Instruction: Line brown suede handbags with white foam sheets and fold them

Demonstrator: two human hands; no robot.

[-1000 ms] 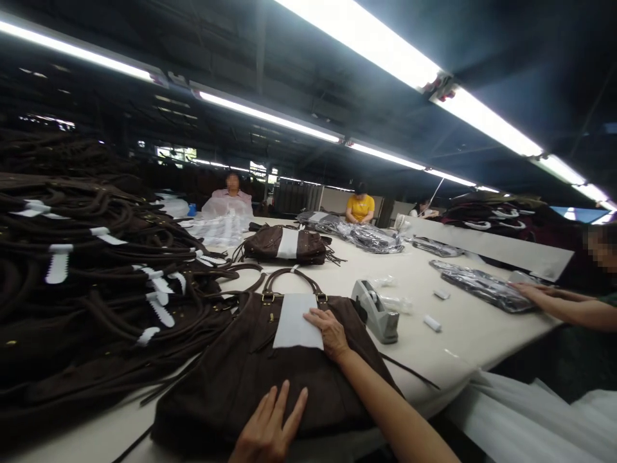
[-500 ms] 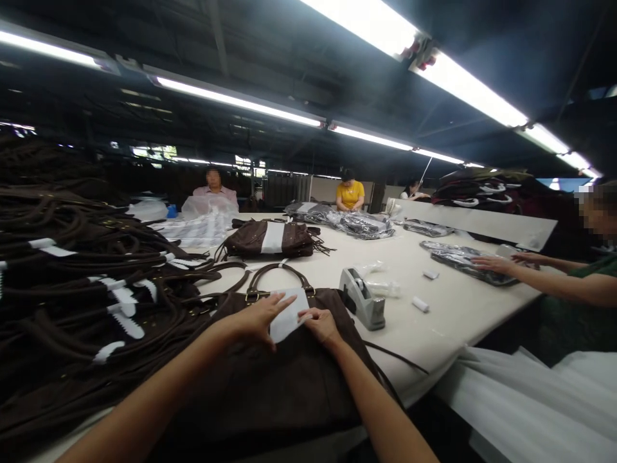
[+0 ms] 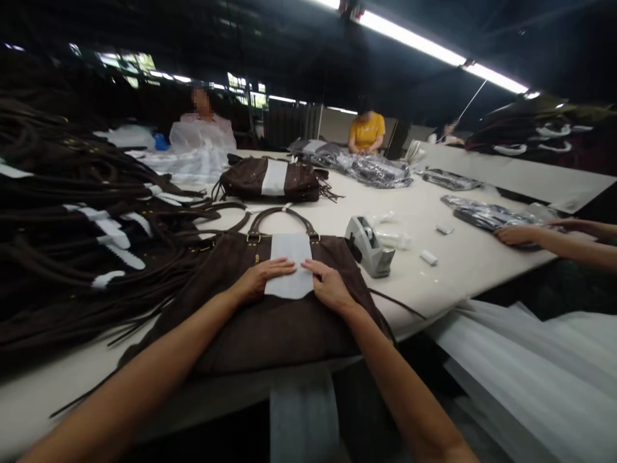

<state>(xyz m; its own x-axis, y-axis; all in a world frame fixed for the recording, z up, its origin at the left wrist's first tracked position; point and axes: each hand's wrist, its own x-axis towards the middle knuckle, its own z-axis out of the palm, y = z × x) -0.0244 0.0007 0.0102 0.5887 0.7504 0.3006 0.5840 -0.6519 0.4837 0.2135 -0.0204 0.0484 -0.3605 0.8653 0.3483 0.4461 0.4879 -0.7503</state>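
A dark brown handbag (image 3: 270, 334) lies flat on the table in front of me, its looped handles pointing away. Over the upper middle of the bag sits a white sheet (image 3: 292, 247). My left hand (image 3: 258, 278) rests on the sheet's left side with fingers stretched out. From the other side, my right hand (image 3: 331, 286) lays its extended fingers on the sheet's right edge. Below the table's front edge hangs a pale strip (image 3: 303, 418); whether it joins the sheet cannot be seen. A grey tape dispenser (image 3: 370, 247) stands just right of the bag.
Dark handbags (image 3: 72, 244) with white-wrapped handles are piled on the left. Another brown bag (image 3: 294, 180) with a white band lies beyond mine. Plastic-wrapped bags (image 3: 486, 212) lie at the right under a co-worker's hands (image 3: 525, 235). White sheeting (image 3: 530, 360) occupies the lower right.
The sheet, held raised at its right side before, now lies flat on the bag. Both hands have come down onto it, and the view has tilted downward.
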